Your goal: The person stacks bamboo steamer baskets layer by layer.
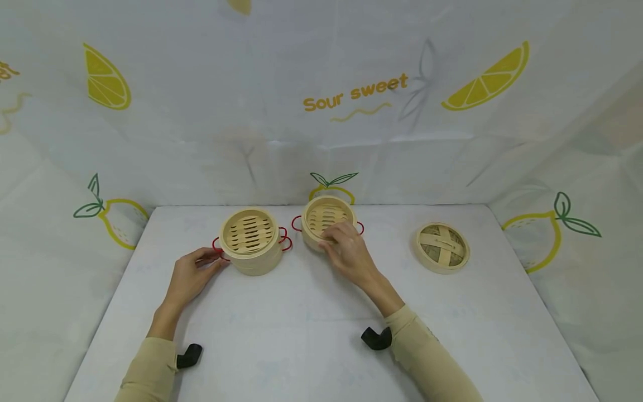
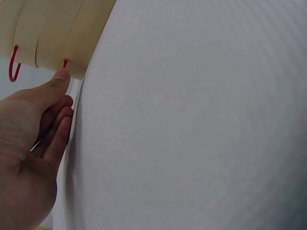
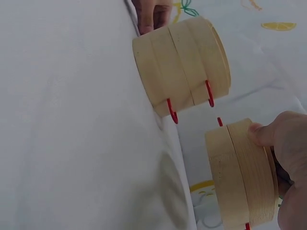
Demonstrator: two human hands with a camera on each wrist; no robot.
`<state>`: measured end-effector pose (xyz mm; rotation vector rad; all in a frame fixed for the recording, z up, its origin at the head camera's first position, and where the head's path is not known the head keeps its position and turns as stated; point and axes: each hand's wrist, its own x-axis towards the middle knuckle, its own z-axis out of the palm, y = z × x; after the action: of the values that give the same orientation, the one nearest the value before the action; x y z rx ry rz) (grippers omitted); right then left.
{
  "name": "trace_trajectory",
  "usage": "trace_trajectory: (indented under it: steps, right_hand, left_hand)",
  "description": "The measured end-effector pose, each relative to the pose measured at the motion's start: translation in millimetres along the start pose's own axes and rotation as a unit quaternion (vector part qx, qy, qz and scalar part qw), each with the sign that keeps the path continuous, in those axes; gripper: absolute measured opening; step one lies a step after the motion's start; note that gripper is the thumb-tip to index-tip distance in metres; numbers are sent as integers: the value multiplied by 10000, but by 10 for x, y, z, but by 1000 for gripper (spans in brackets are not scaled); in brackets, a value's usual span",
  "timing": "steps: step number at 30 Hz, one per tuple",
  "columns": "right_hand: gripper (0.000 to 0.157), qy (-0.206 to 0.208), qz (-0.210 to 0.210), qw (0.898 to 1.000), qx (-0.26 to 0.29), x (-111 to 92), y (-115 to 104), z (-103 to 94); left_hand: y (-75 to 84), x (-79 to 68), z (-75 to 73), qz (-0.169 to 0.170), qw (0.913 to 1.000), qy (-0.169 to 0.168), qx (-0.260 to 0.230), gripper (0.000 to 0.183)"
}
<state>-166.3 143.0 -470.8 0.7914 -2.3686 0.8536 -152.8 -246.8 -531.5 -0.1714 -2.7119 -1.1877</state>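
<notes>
Double steamer: pale round bamboo two-tier steamer with red handles (image 1: pixel 251 241); upright, left of centre on the white tabletop (image 1: pixel 281 335); slatted floor showing in top tier
Left hand: left hand (image 1: pixel 192 274) at its outer side; thumb and finger pinching the lower red handle (image 2: pixel 64 63); other fingers close together, bent
Single steamer: pale round bamboo one-tier steamer with red handles (image 1: pixel 321 212); right of the double one, apart from it; raised off tabletop
Right hand: right hand (image 1: pixel 354 254) gripping its near rim; thumb on outer wall, fingers over inside
Lid: round woven bamboo lid (image 1: pixel 442 247); far right on tabletop
Backdrop: white lemon-printed cloth (image 1: pixel 301 134)
Sleeves: beige sleeves (image 1: pixel 427 357), both arms
</notes>
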Motion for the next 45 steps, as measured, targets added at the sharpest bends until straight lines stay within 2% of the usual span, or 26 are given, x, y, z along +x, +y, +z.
trace_trajectory:
  steps: [7,14,23,45]
  right_hand:
    - [19,111,-67,9999,71,99,-61,-55]
    - [18,230,-323,9990,215,226,-181,-110]
    - [18,189,-561,9980,222,362,-328,-130]
    - [17,-122,-840,9962,199,564,-602,25]
  left_hand:
    - [1,7,3,10,10000,-11,-50,35]
    - [3,0,-7,-42,10000,-55,-9,35]
    - [-1,3,-7,-28,10000,-36,-23,35]
    - [3,4,3,15,10000,12,-1,33]
